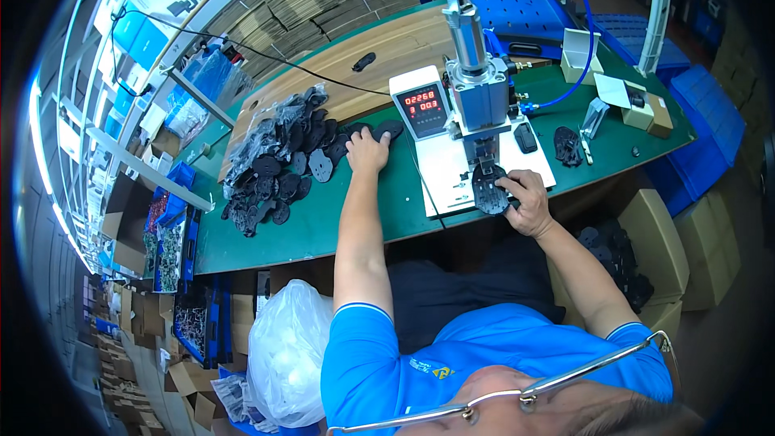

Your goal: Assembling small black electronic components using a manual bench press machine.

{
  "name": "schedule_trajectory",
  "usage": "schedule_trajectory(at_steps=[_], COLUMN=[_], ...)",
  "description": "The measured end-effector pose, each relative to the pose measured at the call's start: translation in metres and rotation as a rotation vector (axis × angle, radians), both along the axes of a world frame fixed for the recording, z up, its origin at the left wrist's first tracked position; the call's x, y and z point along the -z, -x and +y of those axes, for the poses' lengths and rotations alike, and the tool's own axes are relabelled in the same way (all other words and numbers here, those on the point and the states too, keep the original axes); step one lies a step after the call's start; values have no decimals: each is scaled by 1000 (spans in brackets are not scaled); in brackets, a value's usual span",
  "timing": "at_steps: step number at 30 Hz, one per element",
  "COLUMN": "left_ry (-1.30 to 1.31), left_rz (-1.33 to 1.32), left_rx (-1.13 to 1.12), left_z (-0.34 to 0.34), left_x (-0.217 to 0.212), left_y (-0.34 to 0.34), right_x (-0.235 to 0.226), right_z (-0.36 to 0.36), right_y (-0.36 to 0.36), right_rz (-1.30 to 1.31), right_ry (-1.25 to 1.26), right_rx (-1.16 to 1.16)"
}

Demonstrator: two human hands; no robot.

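My right hand (529,200) pinches the edge of a black oval plastic plate (488,192), which sits under the head of a small bench press (476,85). The press tool comes down onto the plate's far end. On the green table, my left hand (368,150) reaches to the right edge of a heap of similar black plates (295,145). Its fingers are apart, with the tips touching the dark pieces there. One black plate (391,129) lies just beyond its thumb. Whatever is under the palm is hidden.
A white control box (420,105) with a red display stands left of the press. A black part (567,147) and small open boxes (638,105) lie to the right. Below the table are a carton of black parts (617,262) and a white plastic bag (289,355).
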State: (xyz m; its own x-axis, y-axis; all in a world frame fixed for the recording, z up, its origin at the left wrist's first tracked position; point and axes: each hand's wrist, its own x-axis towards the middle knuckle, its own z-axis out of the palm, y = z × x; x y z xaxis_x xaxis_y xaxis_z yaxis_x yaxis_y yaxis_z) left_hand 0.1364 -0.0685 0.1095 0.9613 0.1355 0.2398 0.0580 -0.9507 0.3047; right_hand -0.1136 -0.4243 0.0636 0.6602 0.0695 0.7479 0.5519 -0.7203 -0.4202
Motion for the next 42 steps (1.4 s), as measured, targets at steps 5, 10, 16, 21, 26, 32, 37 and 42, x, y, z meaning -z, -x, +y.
schedule_trajectory(at_steps=[5,10,16,21,26,32,37,42], left_ry=[125,430,308,78,-217,-40,-186,-184], left_rz=[84,-149,-318,-334,-212,-177,-172,-242], left_rx=[-15,107,242,481,758,643,446,528], left_z=[-1,28,55,54,32,34,42,50], left_x=[6,19,18,4,1,14,48,54], left_y=[11,46,113,174,206,225,248,268], right_x=[3,1,3,-1,1,0,1,0], right_z=[-1,2,0,-1,-5,-4,-2,0], right_y=[-1,-2,1,3,2,0,1,2], right_rz=[-16,-44,5,13,23,29,31,25], right_ry=[-3,-2,-5,-5,2,12,1,-13], right_rx=[16,16,30,9,10,0,-5,-7])
